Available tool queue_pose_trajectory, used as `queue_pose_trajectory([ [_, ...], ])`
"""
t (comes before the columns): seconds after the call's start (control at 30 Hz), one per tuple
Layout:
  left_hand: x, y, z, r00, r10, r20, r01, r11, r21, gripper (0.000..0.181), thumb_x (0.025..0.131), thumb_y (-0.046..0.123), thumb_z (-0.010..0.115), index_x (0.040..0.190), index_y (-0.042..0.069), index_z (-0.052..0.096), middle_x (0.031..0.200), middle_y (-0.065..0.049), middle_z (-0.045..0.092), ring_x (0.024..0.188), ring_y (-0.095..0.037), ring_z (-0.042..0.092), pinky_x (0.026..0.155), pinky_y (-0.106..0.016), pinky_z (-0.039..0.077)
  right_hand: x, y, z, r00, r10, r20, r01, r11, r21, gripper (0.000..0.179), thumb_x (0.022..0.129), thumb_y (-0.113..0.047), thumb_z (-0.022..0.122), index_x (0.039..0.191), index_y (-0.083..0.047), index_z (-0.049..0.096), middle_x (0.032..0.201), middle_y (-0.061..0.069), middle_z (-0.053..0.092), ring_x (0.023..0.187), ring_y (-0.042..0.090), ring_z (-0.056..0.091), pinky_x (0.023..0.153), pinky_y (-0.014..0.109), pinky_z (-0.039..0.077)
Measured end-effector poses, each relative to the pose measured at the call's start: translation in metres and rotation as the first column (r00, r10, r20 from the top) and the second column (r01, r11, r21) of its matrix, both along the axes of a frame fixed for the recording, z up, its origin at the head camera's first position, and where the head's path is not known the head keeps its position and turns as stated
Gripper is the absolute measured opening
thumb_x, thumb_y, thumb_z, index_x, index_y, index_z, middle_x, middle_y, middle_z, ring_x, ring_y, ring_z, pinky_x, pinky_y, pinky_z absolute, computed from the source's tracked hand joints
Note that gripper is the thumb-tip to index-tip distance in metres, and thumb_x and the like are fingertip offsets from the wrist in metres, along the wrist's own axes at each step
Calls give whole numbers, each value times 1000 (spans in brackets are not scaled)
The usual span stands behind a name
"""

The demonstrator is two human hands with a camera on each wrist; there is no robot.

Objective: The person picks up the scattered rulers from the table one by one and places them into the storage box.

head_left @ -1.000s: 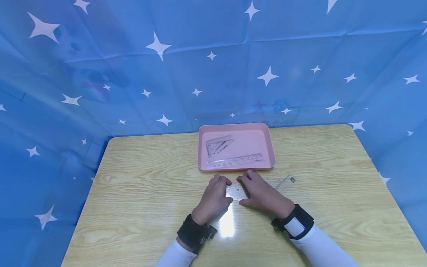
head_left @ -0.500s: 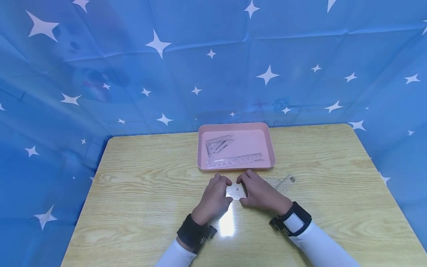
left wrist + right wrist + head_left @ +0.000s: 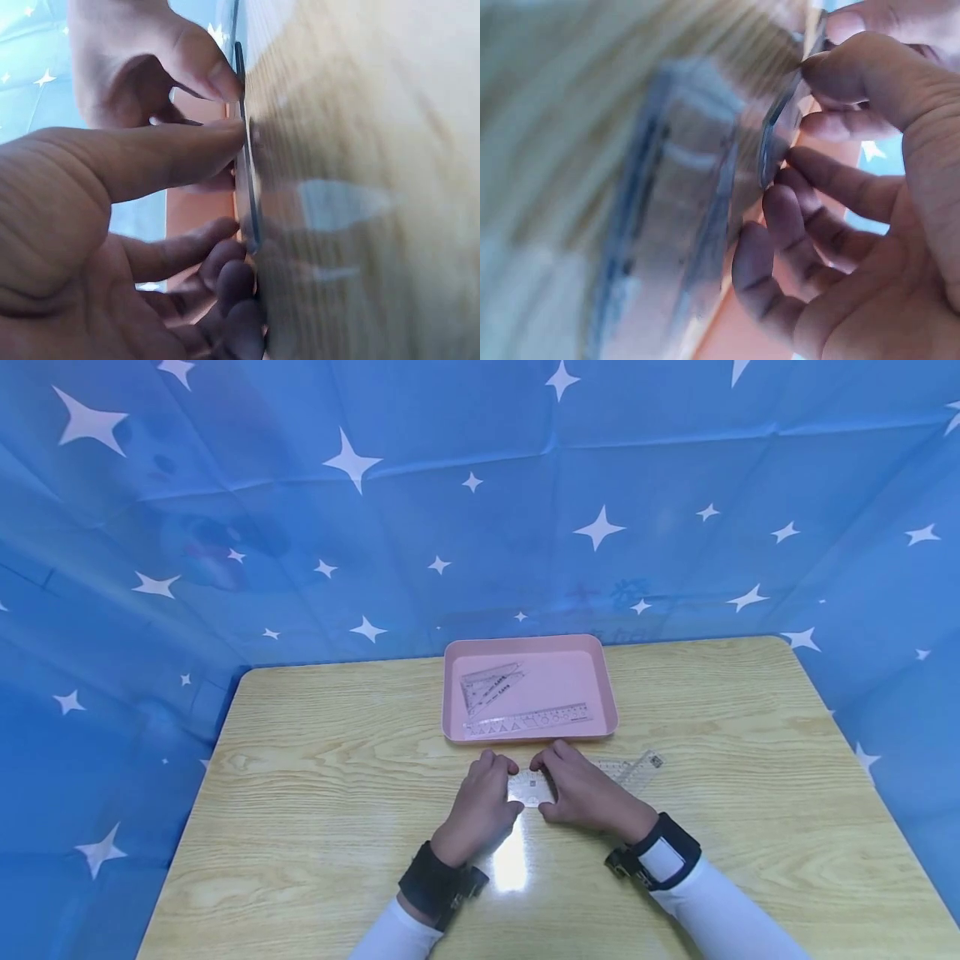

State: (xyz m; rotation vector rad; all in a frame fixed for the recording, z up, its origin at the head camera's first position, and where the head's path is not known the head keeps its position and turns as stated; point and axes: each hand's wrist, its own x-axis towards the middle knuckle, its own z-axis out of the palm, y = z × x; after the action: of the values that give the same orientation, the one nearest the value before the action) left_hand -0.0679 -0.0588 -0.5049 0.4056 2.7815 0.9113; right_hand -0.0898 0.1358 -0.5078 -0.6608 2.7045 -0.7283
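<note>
Between the fingers (image 3: 180, 251), clear protractor (image 3: 531, 789)

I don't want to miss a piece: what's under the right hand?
A clear plate goes in under the right hand; clear marked plastic shows beyond it, to the right. In the head view, the hand covers the stretch between.

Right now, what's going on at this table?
A person's left hand and right hand pinch a clear marked piece, likely a protractor, by its edges, close to the wooden table; whether it touches the surface is hard to tell. Another clear piece lies on the table beside the right hand, partly hidden by it. Just beyond the hands, a pink tray holds a clear ruler and what looks like a set square.
</note>
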Motion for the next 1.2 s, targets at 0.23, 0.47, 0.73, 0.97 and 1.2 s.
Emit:
queue_pose_trajectory([
  [0.23,0,-2,1,1000,-11,22,11,1000,9,40,83,10,79,120,3,63,102,-4,52,99,-25,51,86,-37,46,1,1,4,995,56,-86,-56,998,0,55,77,-22,86,125,-5,65,109,1,53,96,15,47,87,35,48],
  [0.47,1,-3,3,999,-30,25,31,999,-14,54,83,15,82,130,0,60,116,-10,52,109,-29,54,92,-40,49,0,-3,3,967,138,-213,-118,987,105,47,76,-22,84,117,-4,67,104,2,53,93,19,48,83,36,47],
  [0.73,0,-3,6,999,-30,16,31,998,-46,44,85,10,79,125,1,62,107,-5,51,102,-23,52,87,-36,49,2,-6,7,946,177,-271,-132,975,179,45,78,-23,83,116,-3,70,102,3,55,91,19,47,81,35,47],
  [0.97,0,-4,5,999,-42,-13,42,998,-49,39,86,8,78,122,0,63,102,-5,51,96,-22,52,84,-35,49,2,-5,7,920,218,-326,-153,965,213,44,77,-25,82,113,-3,70,102,5,58,90,20,51,82,36,49],
  [1.2,1,-4,4,996,-63,-63,59,997,-59,34,87,4,76,119,0,64,101,-8,53,91,-22,52,81,-35,49,2,-3,3,891,225,-396,-163,969,185,32,81,-20,79,107,-5,71,99,5,60,89,20,55,81,36,52],
])
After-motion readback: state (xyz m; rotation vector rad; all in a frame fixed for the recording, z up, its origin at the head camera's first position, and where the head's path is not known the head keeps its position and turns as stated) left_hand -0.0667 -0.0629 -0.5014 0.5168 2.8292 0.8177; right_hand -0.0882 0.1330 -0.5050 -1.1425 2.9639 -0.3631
